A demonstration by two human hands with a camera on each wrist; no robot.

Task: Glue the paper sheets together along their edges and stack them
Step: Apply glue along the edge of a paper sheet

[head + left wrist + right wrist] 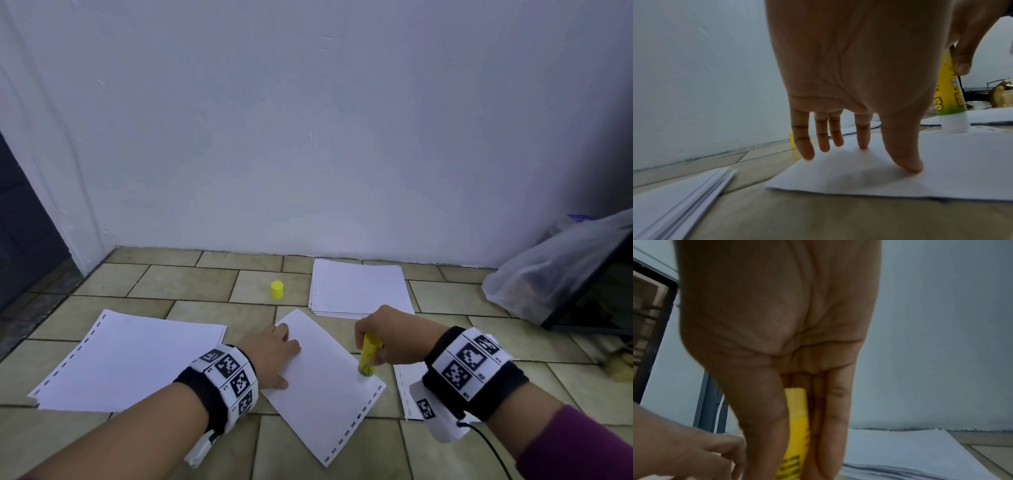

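Observation:
A single white sheet (325, 387) with a dashed edge lies at an angle on the tiled floor. My left hand (274, 356) presses flat on its left side, fingers (900, 154) spread on the sheet (879, 178). My right hand (387, 339) grips a yellow glue stick (369, 354) upright, its white tip touching the sheet near the right corner by the dashed edge. The left wrist view shows the glue stick (949, 97) standing on the paper; the right wrist view shows the stick (797, 426) between thumb and fingers.
A paper stack (126, 359) lies at the left, another stack (359, 287) at the back near the wall, and a sheet (407, 387) under my right wrist. The yellow cap (277, 290) stands behind. A plastic bag (555, 267) and dark frame sit at the right.

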